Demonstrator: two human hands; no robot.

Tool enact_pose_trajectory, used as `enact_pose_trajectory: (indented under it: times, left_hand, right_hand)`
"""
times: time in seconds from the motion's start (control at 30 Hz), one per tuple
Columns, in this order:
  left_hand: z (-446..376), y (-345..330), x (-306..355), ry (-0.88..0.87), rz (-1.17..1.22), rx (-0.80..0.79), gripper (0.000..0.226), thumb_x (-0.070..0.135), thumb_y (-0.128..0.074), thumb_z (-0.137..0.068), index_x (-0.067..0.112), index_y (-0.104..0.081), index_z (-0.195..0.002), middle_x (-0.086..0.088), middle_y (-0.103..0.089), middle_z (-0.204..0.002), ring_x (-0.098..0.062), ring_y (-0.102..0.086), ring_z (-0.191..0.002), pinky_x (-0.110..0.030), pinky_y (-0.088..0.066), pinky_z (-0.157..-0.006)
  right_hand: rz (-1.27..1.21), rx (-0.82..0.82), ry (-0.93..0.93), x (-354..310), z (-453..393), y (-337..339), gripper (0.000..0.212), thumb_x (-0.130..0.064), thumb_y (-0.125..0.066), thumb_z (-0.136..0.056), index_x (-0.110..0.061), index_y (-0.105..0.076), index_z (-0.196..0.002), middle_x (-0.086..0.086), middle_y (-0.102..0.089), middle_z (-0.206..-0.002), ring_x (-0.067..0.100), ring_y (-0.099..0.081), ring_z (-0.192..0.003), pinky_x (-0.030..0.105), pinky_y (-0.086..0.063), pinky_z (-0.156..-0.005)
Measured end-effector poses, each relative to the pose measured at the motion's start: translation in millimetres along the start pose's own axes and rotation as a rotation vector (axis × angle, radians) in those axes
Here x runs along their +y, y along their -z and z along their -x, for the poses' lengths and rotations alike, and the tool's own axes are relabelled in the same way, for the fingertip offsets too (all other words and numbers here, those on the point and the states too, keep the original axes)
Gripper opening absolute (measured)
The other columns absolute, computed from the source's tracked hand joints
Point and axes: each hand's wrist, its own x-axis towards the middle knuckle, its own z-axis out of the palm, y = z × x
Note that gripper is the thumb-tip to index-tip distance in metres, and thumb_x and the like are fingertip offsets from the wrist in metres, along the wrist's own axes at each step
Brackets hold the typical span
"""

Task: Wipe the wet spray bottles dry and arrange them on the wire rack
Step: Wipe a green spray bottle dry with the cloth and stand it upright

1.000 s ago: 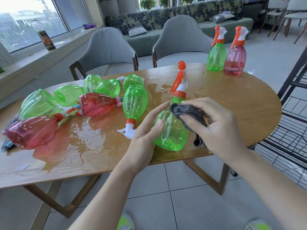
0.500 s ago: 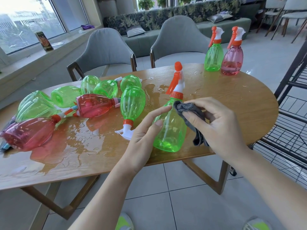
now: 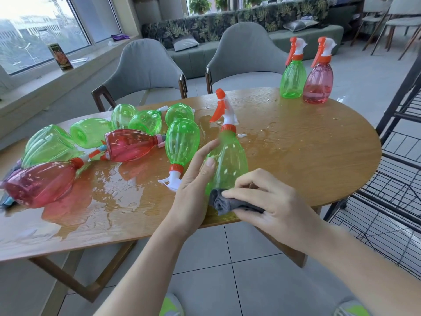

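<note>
Bottle in hand: a green spray bottle point(image 3: 227, 165) stands up straight at the near edge of the wooden table point(image 3: 307, 156), at about 6 o'clock on the table top.
Left hand: the left hand point(image 3: 193, 185) is flat and open. Its fingers rest on the bottle's side at 9 o'clock and keep it from tipping.
Right hand: the right hand point(image 3: 271, 201) pinches a gray cloth point(image 3: 227, 202). The cloth touches the bottom of the bottle.
Wet pile: more green and red bottles point(image 3: 127, 147) lie on their sides at 9 o'clock, in puddles.
Standing pair: two bottles point(image 3: 305, 80) stand at 1 o'clock, well away from the puddles.
Rack: the wire rack point(image 3: 391, 192) waits at 3 o'clock, beside the table.
How to do it well: I think the cloth should go all the way round, and under the bottom too. Hold the bottle firm so it does not slip. Keep it off the puddles after.
</note>
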Motion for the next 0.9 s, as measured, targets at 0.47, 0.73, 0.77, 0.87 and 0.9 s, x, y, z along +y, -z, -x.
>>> enact_pose_trajectory:
  times: [0.47,0.73,0.77,0.87,0.9]
  left_hand:
    - [0.2,9.1,2.1,-0.019,0.075,-0.128,0.039,0.027,-0.056,-0.104,0.046,-0.07,-0.136,0.014,-0.059,-0.154,-0.008,-0.044,-0.151,-0.054,-0.029,-0.128]
    - [-3.2,7.7,3.6,-0.008,0.072,-0.111,0.046,0.02,-0.044,-0.107,0.045,-0.071,-0.135,0.013,-0.062,-0.152,-0.014,-0.046,-0.151,-0.058,-0.029,-0.128]
    - [-3.7,6.7,4.6,-0.013,0.074,-0.116,0.047,0.019,-0.044,-0.106,0.045,-0.072,-0.133,0.011,-0.063,-0.15,-0.014,-0.047,-0.15,-0.057,-0.03,-0.127]
    - [-2.8,2.9,7.3,-0.028,0.062,-0.098,0.05,0.018,-0.044,-0.104,0.051,-0.075,-0.125,0.017,-0.066,-0.145,-0.005,-0.05,-0.146,-0.05,-0.03,-0.129]
    - [-2.1,1.9,7.7,-0.029,0.061,-0.094,0.05,0.019,-0.044,-0.104,0.052,-0.075,-0.126,0.018,-0.066,-0.145,-0.002,-0.049,-0.146,-0.048,-0.029,-0.129]
  right_hand:
    - [-0.247,0.309,-0.475,27.8,-30.4,24.8,0.023,-0.017,-0.074,-0.095,-0.026,-0.072,-0.115,-0.007,-0.072,-0.112,0.014,-0.07,-0.104,0.04,-0.059,-0.087]
    - [-0.188,0.166,-0.312,17.9,-19.4,24.2,0.023,-0.019,-0.072,-0.094,-0.018,-0.074,-0.116,-0.008,-0.069,-0.113,0.01,-0.066,-0.108,0.024,-0.052,-0.09]
    - [-0.186,0.181,-0.321,19.0,-21.3,25.1,0.022,-0.019,-0.072,-0.095,-0.016,-0.074,-0.116,-0.009,-0.068,-0.113,0.01,-0.066,-0.108,0.025,-0.053,-0.089]
    - [-0.222,0.236,-0.394,20.0,-27.5,24.1,0.023,-0.018,-0.072,-0.095,-0.017,-0.074,-0.118,-0.011,-0.068,-0.113,0.014,-0.068,-0.106,0.031,-0.056,-0.088]
    - [-0.232,0.243,-0.402,19.1,-28.4,23.0,0.023,-0.017,-0.072,-0.095,-0.019,-0.074,-0.118,-0.011,-0.068,-0.113,0.013,-0.068,-0.106,0.03,-0.055,-0.088]
